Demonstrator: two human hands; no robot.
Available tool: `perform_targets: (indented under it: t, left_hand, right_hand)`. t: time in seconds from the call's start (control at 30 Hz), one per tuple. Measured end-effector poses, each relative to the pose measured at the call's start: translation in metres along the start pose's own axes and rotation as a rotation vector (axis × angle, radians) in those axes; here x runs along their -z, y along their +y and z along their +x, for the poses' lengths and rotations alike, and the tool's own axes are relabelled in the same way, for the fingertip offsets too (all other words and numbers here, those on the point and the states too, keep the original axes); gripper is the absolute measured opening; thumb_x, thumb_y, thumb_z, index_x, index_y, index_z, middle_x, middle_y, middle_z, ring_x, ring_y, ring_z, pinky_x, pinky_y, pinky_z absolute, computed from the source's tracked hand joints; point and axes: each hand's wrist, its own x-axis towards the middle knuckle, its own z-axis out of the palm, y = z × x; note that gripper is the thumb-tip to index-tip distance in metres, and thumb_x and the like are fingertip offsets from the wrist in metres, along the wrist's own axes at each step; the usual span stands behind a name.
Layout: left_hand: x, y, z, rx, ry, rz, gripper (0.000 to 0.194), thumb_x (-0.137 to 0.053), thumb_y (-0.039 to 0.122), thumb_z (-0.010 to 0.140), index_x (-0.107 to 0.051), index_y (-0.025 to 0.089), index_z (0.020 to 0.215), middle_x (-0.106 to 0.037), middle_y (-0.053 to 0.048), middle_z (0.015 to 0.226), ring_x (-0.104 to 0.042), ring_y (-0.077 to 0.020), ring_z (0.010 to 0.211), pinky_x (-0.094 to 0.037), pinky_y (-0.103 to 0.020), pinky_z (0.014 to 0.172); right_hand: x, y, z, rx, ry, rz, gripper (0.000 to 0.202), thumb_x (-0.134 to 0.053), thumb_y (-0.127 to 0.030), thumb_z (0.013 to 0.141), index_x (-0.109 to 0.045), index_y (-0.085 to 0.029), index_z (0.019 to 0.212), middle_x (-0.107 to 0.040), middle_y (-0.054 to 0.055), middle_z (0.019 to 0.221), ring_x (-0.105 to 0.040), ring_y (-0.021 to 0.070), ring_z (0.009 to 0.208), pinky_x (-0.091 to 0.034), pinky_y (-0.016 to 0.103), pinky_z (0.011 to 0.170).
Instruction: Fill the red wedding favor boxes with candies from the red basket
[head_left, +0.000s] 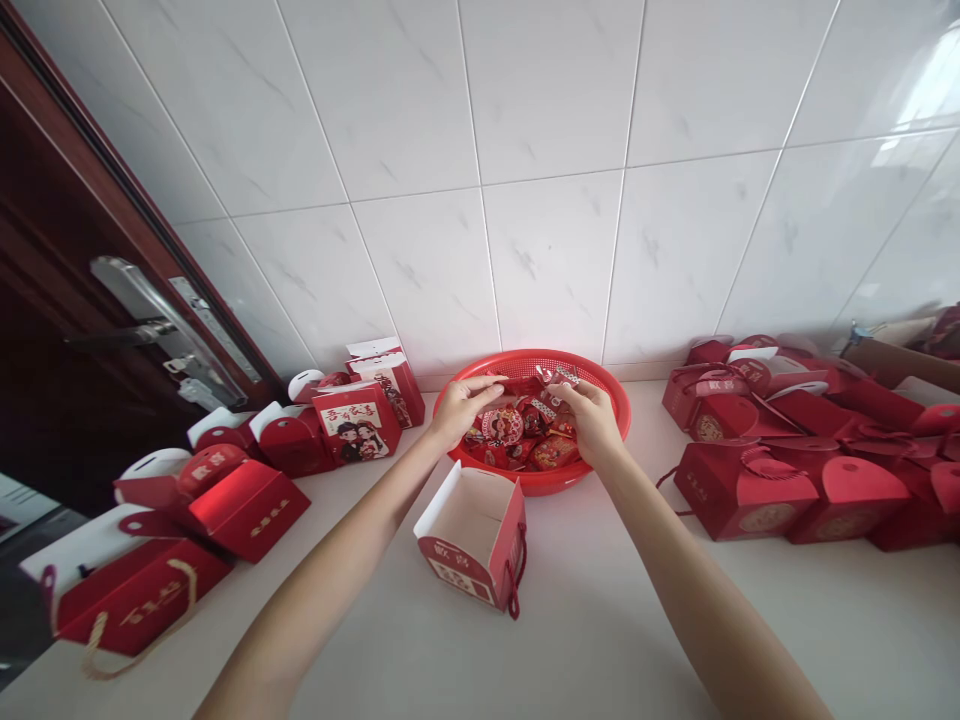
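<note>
A red plastic basket (551,486) stands against the tiled wall, holding several red wrapped packets (502,425). Over its left part is my left hand (469,405), fingers pinched at a thin red wrapper. My right hand (589,415) is over the right part, thumb and fingers closed on a small red and patterned packet (559,380). In front of the basket sits an open red gift box (469,540) with a pale inside that looks bare and a dark red cord on its right side.
Red gift boxes (251,505) with raised flaps line the left side, beside a dark door with a metal handle (169,325). More red boxes (742,490) stand in rows at the right.
</note>
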Motion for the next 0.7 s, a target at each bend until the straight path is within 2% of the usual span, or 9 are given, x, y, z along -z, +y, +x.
perform_targets:
  t: [0.07,0.17,0.3,0.4,0.53,0.7]
  left_hand:
    - [-0.0010,0.0022,-0.0023,-0.043,0.034,-0.008,0.048,-0.087,0.048,0.062,-0.080,0.017,0.098,-0.076,-0.011,0.116,-0.067,-0.0327,0.117,-0.047,-0.045,0.107]
    - [-0.0032,0.0056,-0.0053,-0.083,0.057,-0.018,0.040,-0.087,0.046,0.062,-0.082,0.019,0.091,-0.076,-0.012,0.119,-0.062,-0.0347,0.125,-0.045,-0.047,0.110]
    - [-0.0066,0.0080,-0.0079,-0.119,0.058,0.030,0.034,-0.088,0.045,0.063,-0.082,0.018,0.083,-0.075,-0.014,0.119,-0.065,-0.0340,0.119,-0.048,-0.048,0.105]
    - [-0.0087,0.0083,-0.0091,-0.103,0.052,0.049,0.039,-0.091,0.039,0.058,-0.080,0.017,0.088,-0.076,-0.013,0.117,-0.070,-0.0311,0.109,-0.052,-0.046,0.100]
    - [-0.0093,0.0081,-0.0084,-0.103,0.065,0.049,0.045,-0.091,0.034,0.058,-0.077,0.016,0.097,-0.078,-0.010,0.108,-0.072,-0.0274,0.102,-0.052,-0.045,0.101]
    - [-0.0045,0.0053,-0.0023,-0.091,0.192,-0.018,0.051,-0.090,0.030,0.056,-0.075,0.015,0.103,-0.076,-0.012,0.114,-0.068,-0.0285,0.112,-0.050,-0.045,0.105]
  right_hand:
    - [-0.0006,-0.0011,-0.0008,-0.019,-0.015,-0.007,0.031,-0.084,-0.037,0.055,-0.063,-0.019,0.067,-0.067,0.001,0.071,-0.059,0.0151,0.064,-0.044,0.025,0.053]
    - [-0.0022,-0.0034,-0.0023,-0.050,-0.040,-0.005,0.030,-0.083,-0.037,0.054,-0.064,-0.019,0.069,-0.067,0.001,0.070,-0.060,0.0159,0.065,-0.047,0.026,0.055]
    - [-0.0041,-0.0064,-0.0050,-0.074,-0.062,0.003,0.029,-0.082,-0.036,0.054,-0.065,-0.019,0.070,-0.067,0.000,0.071,-0.059,0.0148,0.064,-0.049,0.027,0.058]
    - [-0.0048,-0.0072,-0.0061,-0.084,-0.067,0.004,0.029,-0.082,-0.037,0.054,-0.066,-0.019,0.070,-0.069,0.001,0.076,-0.063,0.0170,0.071,-0.050,0.026,0.059]
    - [-0.0042,-0.0051,-0.0043,-0.084,-0.050,0.003,0.031,-0.082,-0.038,0.053,-0.066,-0.019,0.071,-0.068,0.001,0.076,-0.063,0.0175,0.072,-0.050,0.026,0.058]
    - [-0.0020,-0.0032,-0.0019,-0.067,-0.008,-0.011,0.029,-0.081,-0.039,0.055,-0.065,-0.019,0.069,-0.066,0.000,0.075,-0.061,0.0154,0.070,-0.046,0.023,0.054]
